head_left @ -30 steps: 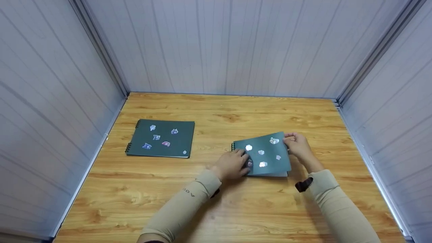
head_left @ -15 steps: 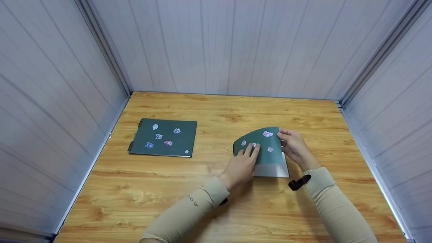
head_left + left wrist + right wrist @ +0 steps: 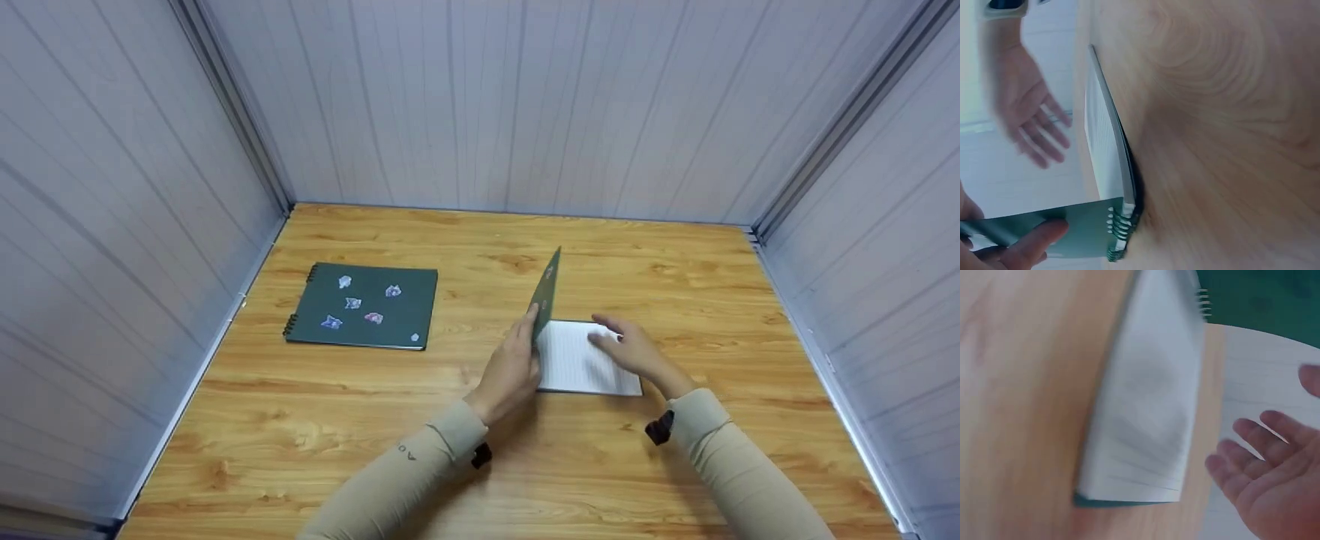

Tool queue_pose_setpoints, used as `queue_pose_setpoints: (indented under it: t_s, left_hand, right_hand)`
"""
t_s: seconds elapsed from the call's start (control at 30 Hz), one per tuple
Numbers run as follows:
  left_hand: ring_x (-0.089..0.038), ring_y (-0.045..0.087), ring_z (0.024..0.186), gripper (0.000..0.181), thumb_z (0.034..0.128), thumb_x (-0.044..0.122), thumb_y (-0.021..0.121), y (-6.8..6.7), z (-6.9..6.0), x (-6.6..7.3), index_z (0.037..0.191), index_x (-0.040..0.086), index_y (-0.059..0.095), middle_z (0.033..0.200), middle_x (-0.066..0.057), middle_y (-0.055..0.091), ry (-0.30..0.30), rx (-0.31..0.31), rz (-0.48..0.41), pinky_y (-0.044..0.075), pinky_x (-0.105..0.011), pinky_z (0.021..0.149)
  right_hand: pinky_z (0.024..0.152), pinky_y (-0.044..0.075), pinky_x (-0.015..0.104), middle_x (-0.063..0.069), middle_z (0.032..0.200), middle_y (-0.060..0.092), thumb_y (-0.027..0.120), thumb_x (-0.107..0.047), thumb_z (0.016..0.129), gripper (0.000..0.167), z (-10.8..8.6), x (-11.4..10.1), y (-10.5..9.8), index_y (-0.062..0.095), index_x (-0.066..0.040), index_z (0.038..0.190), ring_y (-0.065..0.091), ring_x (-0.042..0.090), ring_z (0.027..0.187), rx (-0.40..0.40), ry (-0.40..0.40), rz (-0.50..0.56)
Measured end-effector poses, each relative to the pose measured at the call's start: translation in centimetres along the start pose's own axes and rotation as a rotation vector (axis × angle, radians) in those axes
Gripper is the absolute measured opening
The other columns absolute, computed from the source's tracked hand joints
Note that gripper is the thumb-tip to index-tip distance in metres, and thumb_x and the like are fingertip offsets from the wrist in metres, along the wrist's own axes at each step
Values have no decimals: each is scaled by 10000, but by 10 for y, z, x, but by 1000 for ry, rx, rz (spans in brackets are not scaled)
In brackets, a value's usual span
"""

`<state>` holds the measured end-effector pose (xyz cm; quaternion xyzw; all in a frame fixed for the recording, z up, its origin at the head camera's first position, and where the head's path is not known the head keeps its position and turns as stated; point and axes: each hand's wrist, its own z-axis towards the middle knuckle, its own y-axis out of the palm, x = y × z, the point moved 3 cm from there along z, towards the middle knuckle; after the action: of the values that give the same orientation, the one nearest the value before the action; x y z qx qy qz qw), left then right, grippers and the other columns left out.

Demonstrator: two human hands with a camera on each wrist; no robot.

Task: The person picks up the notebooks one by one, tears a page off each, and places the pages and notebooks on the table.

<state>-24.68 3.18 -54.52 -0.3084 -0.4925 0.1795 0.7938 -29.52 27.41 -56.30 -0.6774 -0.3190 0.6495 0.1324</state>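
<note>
A green spiral notebook [image 3: 589, 360] lies on the wooden table, its sticker-dotted cover [image 3: 550, 289] standing nearly upright over a lined white page. My left hand [image 3: 510, 375] holds that cover at its near edge. In the left wrist view, one finger [image 3: 1039, 242] lies along the green face and another fingertip shows past the edge. My right hand [image 3: 634, 349] hovers over the page, fingers spread and holding nothing. The right wrist view shows it palm-side, apart from the white page [image 3: 1145, 405]. The green coil [image 3: 1120, 228] shows in the left wrist view.
A second green spiral notebook [image 3: 367, 307], closed and bearing several stickers, lies flat on the left of the table [image 3: 465, 240]. Pale panelled walls [image 3: 480, 105] enclose the table at the back and both sides.
The cover has swung from nearly flat to nearly upright, baring the lined page. My right hand has let go of its edge; my left hand has moved from atop the cover to holding it.
</note>
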Motion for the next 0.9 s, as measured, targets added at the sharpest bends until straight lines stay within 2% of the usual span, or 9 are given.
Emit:
queue_pose_setpoints:
  t_s: [0.13,0.2,0.3,0.37,0.47,0.6,0.67,0.77,0.9]
  left_hand:
    - [-396,530,1505,591,1093,-8,496,-10,-3,-8,1653,-88,323,1612,-301,499,6,61,-103,448,-445,1245]
    - [-415,583,1449,569,1102,17,498,-18,-5,-11,1639,-96,345,1574,-307,537,-10,89,-161,486,-458,1218]
    - [-422,668,1325,517,1107,35,493,-33,-7,-17,1602,-87,411,1476,-300,618,-46,132,-272,574,-482,1123]
    - [-419,697,1266,460,1107,33,492,-45,-7,-22,1551,-86,479,1404,-290,664,-67,166,-358,603,-494,1074]
    - [-371,725,1227,359,1103,39,522,-64,-8,-29,1441,-61,593,1335,-250,720,-118,221,-429,625,-488,1030]
    - [-300,749,1099,304,1068,31,593,-84,-9,-43,1349,-47,681,1237,-211,763,-211,271,-435,650,-446,922]
    - [-280,743,1024,302,1041,14,620,-89,-8,-52,1325,-42,704,1183,-200,770,-272,259,-418,646,-411,848]
    - [-270,720,1003,311,994,-18,647,-91,-6,-68,1297,-39,714,1140,-187,761,-369,191,-351,626,-372,813]
    - [-306,709,1104,391,963,-51,673,-83,-8,-87,1354,-46,658,1226,-209,742,-493,76,-274,627,-442,930]
  right_hand:
    - [1315,218,697,337,1734,288,680,-426,1067,782,-5,9,17,419,42,1636,240,565,1615,-113,-6,-240]
    - [1321,174,706,348,1752,217,729,-473,1028,873,-7,11,23,395,44,1648,171,584,1626,-150,-14,-319]
    - [1310,174,729,370,1743,215,803,-483,971,953,-10,13,26,394,48,1647,152,608,1620,-160,-46,-422]
    - [1313,171,726,352,1753,207,844,-460,943,979,-12,15,25,388,33,1656,142,593,1630,-160,-40,-436]
    - [1310,167,732,349,1756,202,867,-437,927,991,-14,18,20,388,34,1655,137,596,1628,-159,-26,-439]
    - [1308,168,732,352,1754,201,873,-445,920,1002,-15,26,8,390,38,1652,133,605,1623,-173,4,-459]
    - [1306,171,734,356,1752,203,873,-442,922,1000,-14,31,1,389,41,1652,133,610,1620,-180,10,-466]
    - [1307,163,734,356,1754,192,875,-427,923,997,-15,40,-9,386,42,1653,121,612,1621,-186,17,-459]
    - [1304,140,743,358,1757,171,886,-417,913,1006,-16,49,-20,383,41,1654,99,617,1620,-190,27,-434]
